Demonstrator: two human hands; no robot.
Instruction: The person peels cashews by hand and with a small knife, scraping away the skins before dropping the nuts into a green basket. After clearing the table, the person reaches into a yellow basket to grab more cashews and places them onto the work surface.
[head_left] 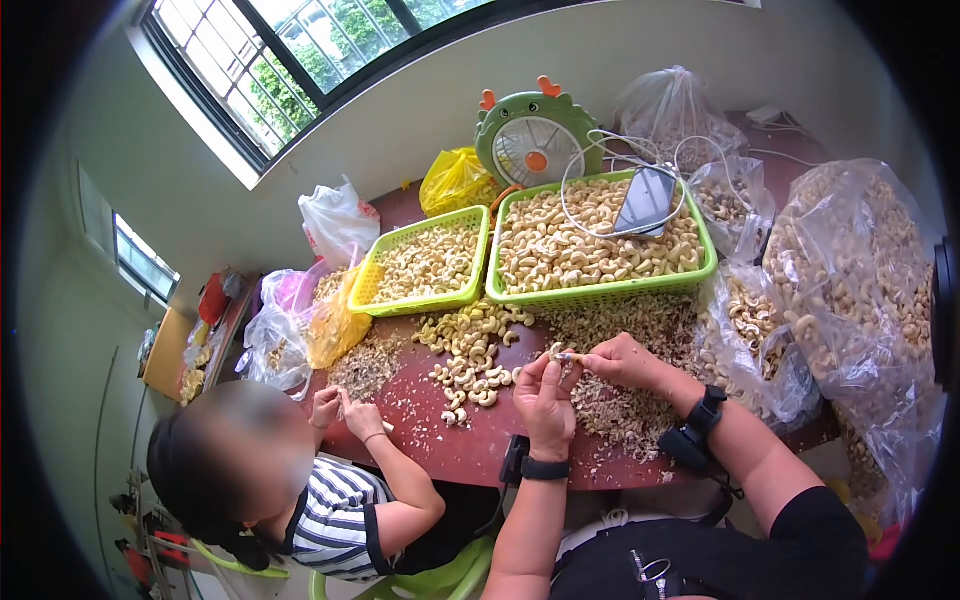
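Observation:
My left hand [547, 402] pinches a cashew nut [557, 350] at its fingertips, above the red table. Close beside it, my right hand [622, 361] grips a small thin tool [572, 357], its tip against the nut; the tool looks like a little knife, though most of it is hidden by my fingers. Loose cashews [472, 360] lie in a pile left of my hands. Brown skin scraps [625, 415] are heaped under and around my right hand.
Behind my hands stand a large green basket [600, 291] of cashews with a phone [647, 202] on top, and a smaller yellow-green basket [420, 304]. A green fan [535, 140] is behind them. Bulging cashew bags [860, 270] crowd the right. Another person [340, 510] works at left.

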